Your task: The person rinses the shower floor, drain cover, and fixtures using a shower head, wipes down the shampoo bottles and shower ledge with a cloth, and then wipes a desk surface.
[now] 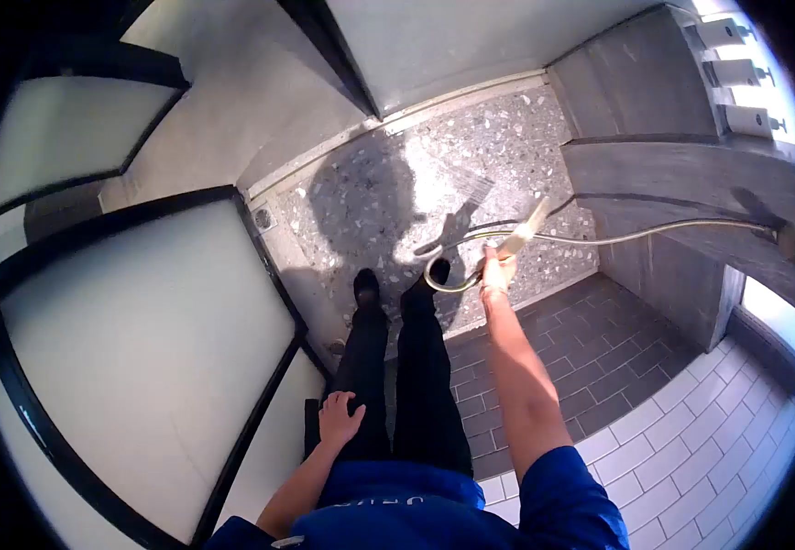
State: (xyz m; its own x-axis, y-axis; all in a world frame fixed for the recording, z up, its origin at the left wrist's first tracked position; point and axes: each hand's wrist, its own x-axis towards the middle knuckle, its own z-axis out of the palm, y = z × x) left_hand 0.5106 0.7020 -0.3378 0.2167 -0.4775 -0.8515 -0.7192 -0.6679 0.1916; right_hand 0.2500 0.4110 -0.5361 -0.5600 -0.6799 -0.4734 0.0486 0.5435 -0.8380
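My right hand (498, 272) is closed around the handle of a pale hand-held shower head (526, 227), stretched out over the speckled stone floor (516, 137). From the handle a metal shower hose (654, 231) loops round near my right foot, then runs to the wall fitting at the right. Down by my left thigh, my left hand (339, 419) holds nothing, its fingers slightly apart. The shadow of the arm and shower head falls on the sunlit floor, and I cannot make out clearly whether water is flowing.
A black-framed frosted glass door (150, 339) stands at the left. Several pump bottles (747, 120) line the wall at upper right, above a grey stone ledge (681, 170). A small round drain (263, 218) lies in the floor corner. Dark tiles (590, 348) border the stone floor.
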